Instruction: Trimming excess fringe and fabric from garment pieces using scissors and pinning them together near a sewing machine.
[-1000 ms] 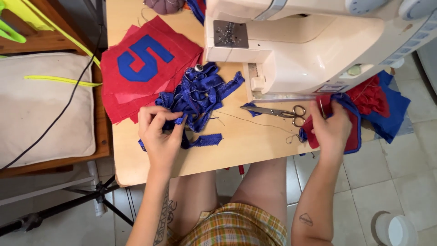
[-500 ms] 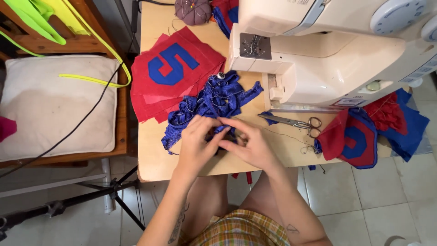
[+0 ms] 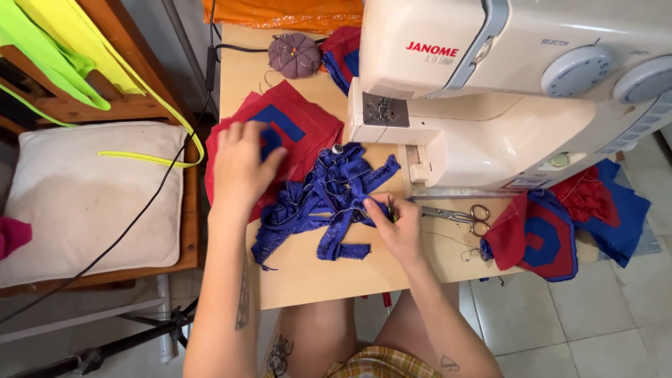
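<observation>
Blue ribbon [image 3: 329,203] heaped mid-table at six o'clock from the sewing machine [image 3: 490,91], its end pinched by the right hand [image 3: 395,227], with the left hand [image 3: 241,164], fingers together, flat on red patches [image 3: 294,129] at nine o'clock, scissors [image 3: 458,215] at three.

Tangled blue trim strips [image 3: 329,203] lie beside stacked red patches [image 3: 294,133] on the table.

Single head-worn view, looks steeply down from above onto wooden table [image 3: 308,269], near range. Sewing machine [image 3: 490,91] fills upper right; wearer's knees at bottom edge; cushioned bench [image 3: 77,196] left.
</observation>
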